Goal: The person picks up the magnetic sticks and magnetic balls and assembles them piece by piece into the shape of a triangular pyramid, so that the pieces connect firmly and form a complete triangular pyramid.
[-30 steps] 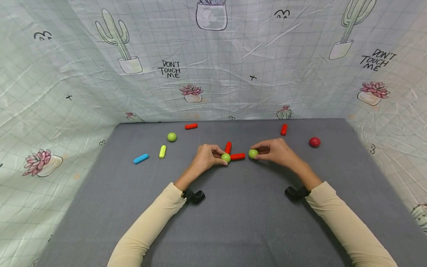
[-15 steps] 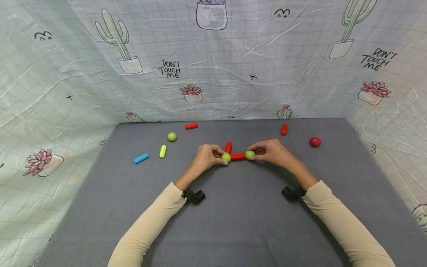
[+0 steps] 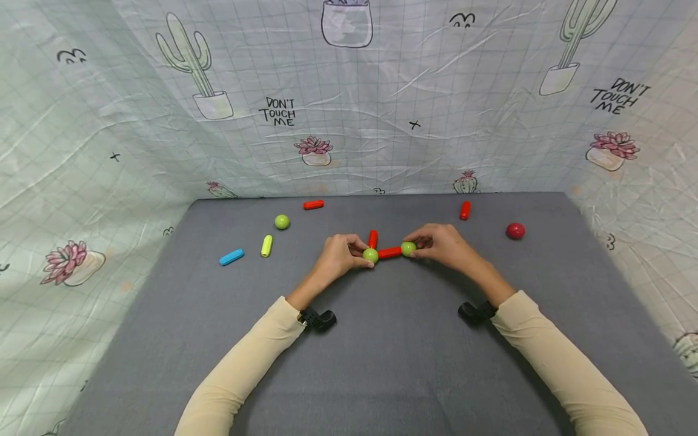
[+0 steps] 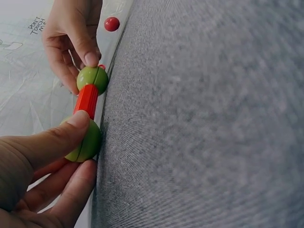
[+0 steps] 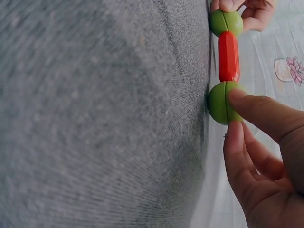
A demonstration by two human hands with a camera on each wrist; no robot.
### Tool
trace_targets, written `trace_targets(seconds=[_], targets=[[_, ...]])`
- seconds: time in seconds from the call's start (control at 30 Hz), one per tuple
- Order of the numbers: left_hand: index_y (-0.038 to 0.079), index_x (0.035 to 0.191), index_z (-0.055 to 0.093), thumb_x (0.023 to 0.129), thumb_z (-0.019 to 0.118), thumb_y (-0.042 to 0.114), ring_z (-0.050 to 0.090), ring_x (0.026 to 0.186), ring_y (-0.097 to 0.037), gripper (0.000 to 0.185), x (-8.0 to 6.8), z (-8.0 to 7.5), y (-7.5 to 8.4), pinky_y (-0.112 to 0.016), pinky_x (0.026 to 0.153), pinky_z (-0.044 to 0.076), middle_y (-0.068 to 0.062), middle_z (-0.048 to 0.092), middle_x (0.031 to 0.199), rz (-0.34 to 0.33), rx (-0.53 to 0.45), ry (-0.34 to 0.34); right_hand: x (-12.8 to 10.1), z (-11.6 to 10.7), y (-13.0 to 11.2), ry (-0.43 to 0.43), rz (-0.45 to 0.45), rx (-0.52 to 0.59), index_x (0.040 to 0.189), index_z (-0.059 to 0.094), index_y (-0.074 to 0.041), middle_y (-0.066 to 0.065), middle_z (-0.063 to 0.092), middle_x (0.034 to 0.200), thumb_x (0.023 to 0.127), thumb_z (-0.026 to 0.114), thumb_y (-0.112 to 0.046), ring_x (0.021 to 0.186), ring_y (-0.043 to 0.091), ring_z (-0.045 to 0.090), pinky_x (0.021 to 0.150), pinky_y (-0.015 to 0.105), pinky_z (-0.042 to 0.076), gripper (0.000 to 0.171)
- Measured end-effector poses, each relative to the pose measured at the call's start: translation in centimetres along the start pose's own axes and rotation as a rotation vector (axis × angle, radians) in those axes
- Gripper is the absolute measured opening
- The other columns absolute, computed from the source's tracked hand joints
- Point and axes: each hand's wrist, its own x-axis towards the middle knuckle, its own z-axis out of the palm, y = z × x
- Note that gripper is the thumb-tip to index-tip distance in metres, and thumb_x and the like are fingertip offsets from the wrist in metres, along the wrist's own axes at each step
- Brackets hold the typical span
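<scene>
Our left hand (image 3: 337, 257) pinches one green ball (image 3: 370, 255), our right hand (image 3: 443, 245) pinches the other green ball (image 3: 408, 248); the red rod (image 3: 389, 252) between them looks light, stiff and smooth (best held at the balls).

Upright red rod (image 3: 373, 238) partly hidden

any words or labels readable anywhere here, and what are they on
"DON'T TOUCH ME" on the backdrop cloth, left of centre beside a cactus drawing.
"DON'T TOUCH ME" again on the cloth at the right.
In the left wrist view, "DON'T" shows partly at the top left; the rest is cut off.
The balls and sticks bear no text.
</scene>
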Motion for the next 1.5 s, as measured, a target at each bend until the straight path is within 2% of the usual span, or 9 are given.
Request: trace_targets(seconds=[0.3, 0.5, 0.6, 0.7, 0.9, 1.03, 1.13, 1.33, 1.5], targets=[[0.006, 0.107, 0.075, 0.077, 0.089, 0.005, 0.074, 0.092, -0.018, 0.033, -0.5, -0.4, 0.7, -0.026, 0.078, 0.059, -0.009, 0.076, 0.102, -0.017, -0.01, -0.054, 0.7, 0.2, -0.4, 0.019, 0.029, -0.006, 0.12, 0.075, -0.006, 0.005, 0.071, 0.092, 0.087, 0.081, -0.007, 0.085, 0.02, 0.067, 0.079, 0.041, 0.057, 0.034], [0.003, 0.118, 0.072, 0.083, 0.083, 0.0, 0.072, 0.099, -0.022, 0.037, -1.7, 0.2, 2.0, -0.026, 0.083, 0.058, -0.013, 0.072, 0.111, -0.022, -0.024, -0.143, 0.5, 0.9, -0.7, -0.04, 0.066, 0.079, 0.135, 0.064, -0.004, 0.008, 0.074, 0.105, 0.092, 0.075, -0.008, 0.094, 0.021, 0.071, 0.081, 0.04, 0.057, 0.045], [0.001, 0.127, 0.067, 0.089, 0.077, -0.001, 0.071, 0.105, -0.025, 0.04, -2.4, 0.9, 2.8, -0.026, 0.083, 0.058, -0.016, 0.07, 0.119, -0.035, -0.067, -0.207, 0.2, 1.2, -1.1, -0.076, 0.061, 0.114, 0.133, 0.062, -0.002, 0.011, 0.074, 0.109, 0.093, 0.075, -0.012, 0.095, 0.022, 0.071, 0.079, 0.038, 0.057, 0.043], [0.002, 0.134, 0.063, 0.093, 0.072, 0.002, 0.071, 0.108, -0.026, 0.042, -2.9, 1.6, 3.6, -0.025, 0.084, 0.058, -0.016, 0.067, 0.125, -0.02, -0.058, -0.256, -0.1, 1.5, -1.5, -0.104, 0.07, 0.127, 0.127, 0.063, -0.001, 0.012, 0.073, 0.109, 0.092, 0.078, -0.019, 0.093, 0.021, 0.071, 0.076, 0.035, 0.058, 0.042], [0.003, 0.136, 0.06, 0.096, 0.069, 0.001, 0.07, 0.108, -0.028, 0.042, -3.3, 2.1, 4.4, -0.026, 0.079, 0.058, -0.018, 0.066, 0.129, 0.018, -0.033, -0.288, -0.4, 1.7, -2.4, -0.114, 0.113, 0.139, 0.123, 0.062, 0.001, 0.015, 0.07, 0.111, 0.089, 0.082, -0.024, 0.095, 0.024, 0.07, 0.079, 0.037, 0.059, 0.046], [0.002, 0.134, 0.062, 0.096, 0.067, -0.001, 0.071, 0.105, -0.027, 0.039, -2.9, 1.2, 3.9, -0.027, 0.073, 0.058, -0.017, 0.068, 0.126, 0.022, -0.029, -0.249, -0.2, 1.7, -2.7, -0.108, 0.132, 0.134, 0.12, 0.064, 0.0, 0.013, 0.071, 0.107, 0.087, 0.084, -0.025, 0.093, 0.022, 0.07, 0.08, 0.037, 0.058, 0.047], [0.001, 0.133, 0.063, 0.095, 0.066, 0.0, 0.071, 0.105, -0.027, 0.038, -2.6, -0.5, 3.1, -0.031, 0.079, 0.059, -0.016, 0.069, 0.126, 0.032, 0.033, -0.177, -0.3, 1.5, -2.6, -0.117, 0.14, 0.13, 0.119, 0.066, -0.002, 0.01, 0.072, 0.105, 0.087, 0.084, -0.025, 0.092, 0.02, 0.069, 0.078, 0.034, 0.058, 0.043], [-0.002, 0.132, 0.063, 0.095, 0.066, -0.001, 0.068, 0.111, -0.034, 0.037, -2.6, -5.5, -0.2, -0.044, 0.094, 0.056, -0.02, 0.067, 0.126, 0.042, 0.244, 0.028, -0.6, 0.6, -1.8, -0.138, 0.105, 0.095, 0.121, 0.071, -0.005, 0.009, 0.076, 0.105, 0.09, 0.079, -0.017, 0.094, 0.021, 0.071, 0.073, 0.032, 0.056, 0.034], [-0.004, 0.13, 0.063, 0.094, 0.068, -0.001, 0.062, 0.115, -0.041, 0.037, -3.6, -10.2, -3.3, -0.053, 0.095, 0.052, -0.025, 0.065, 0.125, -0.033, 0.38, 0.184, -0.7, 0.0, -1.2, -0.133, 0.123, 0.051, 0.124, 0.072, -0.007, 0.011, 0.076, 0.108, 0.091, 0.076, -0.012, 0.092, 0.021, 0.07, 0.069, 0.031, 0.053, 0.034]])
